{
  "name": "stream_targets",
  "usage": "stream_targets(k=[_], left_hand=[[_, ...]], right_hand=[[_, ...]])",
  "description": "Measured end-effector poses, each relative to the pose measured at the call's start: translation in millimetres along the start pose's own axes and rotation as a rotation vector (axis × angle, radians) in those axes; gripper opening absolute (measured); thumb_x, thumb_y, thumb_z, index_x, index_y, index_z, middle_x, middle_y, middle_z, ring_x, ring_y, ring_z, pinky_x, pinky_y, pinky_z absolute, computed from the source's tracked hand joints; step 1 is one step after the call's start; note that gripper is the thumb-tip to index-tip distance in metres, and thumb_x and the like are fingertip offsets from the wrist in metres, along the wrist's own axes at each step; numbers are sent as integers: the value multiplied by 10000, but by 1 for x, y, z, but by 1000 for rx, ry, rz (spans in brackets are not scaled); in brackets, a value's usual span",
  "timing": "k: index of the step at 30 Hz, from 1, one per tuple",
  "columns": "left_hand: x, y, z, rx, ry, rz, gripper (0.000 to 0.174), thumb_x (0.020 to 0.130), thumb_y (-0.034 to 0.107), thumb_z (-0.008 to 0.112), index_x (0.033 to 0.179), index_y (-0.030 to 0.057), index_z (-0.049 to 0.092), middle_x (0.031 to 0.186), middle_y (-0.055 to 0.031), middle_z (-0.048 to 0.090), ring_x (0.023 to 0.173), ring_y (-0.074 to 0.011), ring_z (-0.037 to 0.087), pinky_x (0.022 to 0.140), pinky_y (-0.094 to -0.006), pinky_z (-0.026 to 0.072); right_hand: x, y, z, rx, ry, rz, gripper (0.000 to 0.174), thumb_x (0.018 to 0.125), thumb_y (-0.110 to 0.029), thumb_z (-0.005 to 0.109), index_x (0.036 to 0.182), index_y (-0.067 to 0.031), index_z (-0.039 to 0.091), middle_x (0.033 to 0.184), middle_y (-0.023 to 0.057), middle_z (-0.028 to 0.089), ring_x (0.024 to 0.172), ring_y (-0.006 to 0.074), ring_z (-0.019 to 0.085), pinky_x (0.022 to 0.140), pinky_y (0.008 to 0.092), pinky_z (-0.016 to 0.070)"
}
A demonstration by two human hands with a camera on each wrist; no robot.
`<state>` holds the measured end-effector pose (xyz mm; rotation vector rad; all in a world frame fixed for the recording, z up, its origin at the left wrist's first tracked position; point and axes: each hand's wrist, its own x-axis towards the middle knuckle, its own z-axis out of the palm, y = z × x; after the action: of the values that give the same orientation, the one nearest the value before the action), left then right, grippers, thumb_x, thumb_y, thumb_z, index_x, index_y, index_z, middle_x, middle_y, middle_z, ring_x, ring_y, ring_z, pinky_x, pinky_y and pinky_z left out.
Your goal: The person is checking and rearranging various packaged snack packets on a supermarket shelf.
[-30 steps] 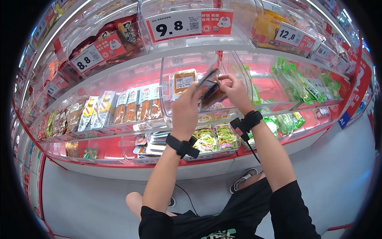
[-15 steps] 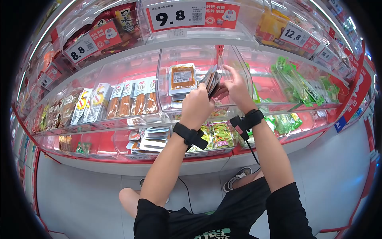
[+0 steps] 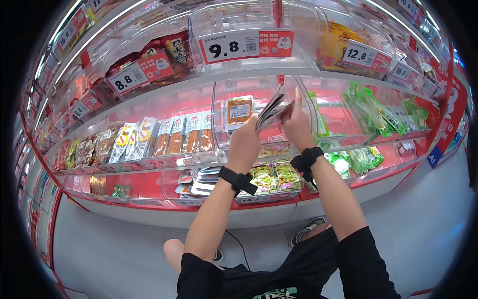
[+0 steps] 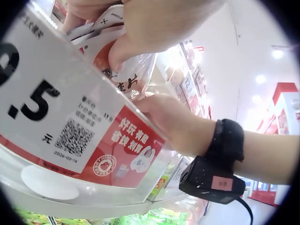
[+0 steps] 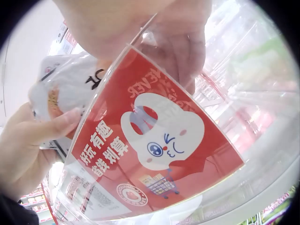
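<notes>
My left hand grips a small stack of flat plastic food packs, held upright and fanned at the top over a clear bin. Its thumb presses across the front pack in the right wrist view, where white film with black characters shows. My right hand is at the right side of the stack, one finger pointing up beside the bin's divider. Through the clear bin front, its other fingers show; I cannot tell if they pinch a pack. Left of the stack lies a brown food pack in the bin.
A price label on the bin front partly hides both hands in the wrist views. Sausage-like packs stand to the left and green packs lie to the right. An upper shelf with a 9.8 label overhangs the bin.
The fanned packs have swung from facing down between the hands to standing upright and spread open. My right hand has turned, one finger now pointing up. The head view has shifted slightly.
</notes>
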<state>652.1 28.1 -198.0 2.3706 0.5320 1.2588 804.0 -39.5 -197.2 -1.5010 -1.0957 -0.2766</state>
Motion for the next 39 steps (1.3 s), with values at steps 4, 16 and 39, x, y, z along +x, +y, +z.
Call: stream_targets(k=[4, 16, 39], left_hand=[[-22, 9, -41, 96, 126, 173, 408, 777, -68, 542, 1175, 22, 520, 976, -214, 633, 848, -402, 619, 708, -436, 504], [-148, -28, -160, 390, -291, 513, 306, 799, 2, 610, 1101, -30, 579, 1092, -214, 621, 1032, -376, 607, 862, -439, 511], [-146, -188, -112, 865, -479, -280, 462, 821, 90, 572, 1258, 33, 433, 1172, -196, 553, 1035, -384, 537, 857, -454, 436]], right_hand=[[1, 6, -1, -168, -61, 68, 695, 742, -16, 512, 1392, 7, 268, 803, 221, 624, 758, 396, 608, 693, 471, 459], [-9, 16, 3, -331, -127, -44, 321, 758, -125, 526, 1034, 25, 455, 758, 261, 607, 744, 424, 601, 674, 501, 483], [-7, 20, 6, -356, -174, -48, 198, 767, -107, 525, 937, -8, 506, 729, 223, 604, 719, 390, 606, 656, 488, 474]])
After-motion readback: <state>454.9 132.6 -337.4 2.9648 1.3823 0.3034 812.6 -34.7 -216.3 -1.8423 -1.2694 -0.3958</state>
